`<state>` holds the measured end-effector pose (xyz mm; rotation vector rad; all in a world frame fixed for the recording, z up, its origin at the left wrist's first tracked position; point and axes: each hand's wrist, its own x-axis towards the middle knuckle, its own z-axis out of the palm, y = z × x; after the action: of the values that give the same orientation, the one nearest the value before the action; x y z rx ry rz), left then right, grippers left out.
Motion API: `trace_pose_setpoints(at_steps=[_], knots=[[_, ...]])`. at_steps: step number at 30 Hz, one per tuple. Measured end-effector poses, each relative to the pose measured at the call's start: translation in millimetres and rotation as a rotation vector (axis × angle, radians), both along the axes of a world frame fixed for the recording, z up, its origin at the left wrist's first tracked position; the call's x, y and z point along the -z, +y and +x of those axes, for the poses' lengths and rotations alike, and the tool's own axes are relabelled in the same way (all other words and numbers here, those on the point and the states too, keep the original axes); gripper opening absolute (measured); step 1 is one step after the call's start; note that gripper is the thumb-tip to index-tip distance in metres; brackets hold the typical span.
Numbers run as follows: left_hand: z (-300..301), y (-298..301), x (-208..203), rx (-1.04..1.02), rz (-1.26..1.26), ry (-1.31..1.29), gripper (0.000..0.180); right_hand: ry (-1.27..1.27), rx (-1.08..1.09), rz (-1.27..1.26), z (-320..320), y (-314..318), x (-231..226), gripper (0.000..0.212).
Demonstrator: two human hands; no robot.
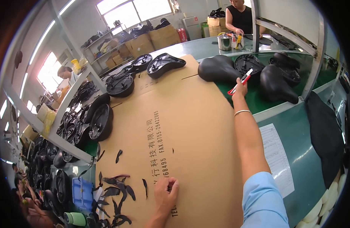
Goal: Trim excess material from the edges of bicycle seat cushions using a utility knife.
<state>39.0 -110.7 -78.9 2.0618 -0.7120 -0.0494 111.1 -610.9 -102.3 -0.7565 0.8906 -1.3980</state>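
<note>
My right hand (240,88) reaches far out to the right, closed around a red utility knife (245,80) with its pale tip pointing up. Just beside that hand lies a smooth black bicycle saddle (218,68). My left hand (166,193) rests on the flat cardboard sheet (197,125) with its fingers curled in, and no object shows in it. Black trimmed scraps (122,188) are scattered to its left, along with a tool with red handles (120,176). Upturned saddles (165,64) showing their undersides line the cardboard's far and left edges.
More saddles (277,81) sit on the green surface at right, by a metal frame post (315,57). A printed sheet (277,159) and a black piece of material (323,133) lie at right. A blue bin (82,193) stands at left. A co-worker (241,19) works across the table.
</note>
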Motion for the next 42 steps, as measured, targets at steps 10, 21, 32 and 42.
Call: trace_pose_setpoints(at_steps=[10, 21, 32, 42], knots=[[0, -7, 0, 0.018, 0.028, -0.024, 0.01, 0.174, -0.174, -0.262, -23, -11, -24, 0.028], [-2, -7, -2, 0.035, -0.012, -0.023, 0.011, 0.672, 0.177, -0.571, -12, 86, -47, 0.015], [-2, -2, -4, 0.046, -0.041, -0.048, 0.011, 0.297, -0.21, -0.144, -45, 24, -44, 0.042], [1, -3, -3, 0.046, 0.015, -0.064, 0.015, -0.108, -0.65, 0.023, -30, 40, -58, 0.034]])
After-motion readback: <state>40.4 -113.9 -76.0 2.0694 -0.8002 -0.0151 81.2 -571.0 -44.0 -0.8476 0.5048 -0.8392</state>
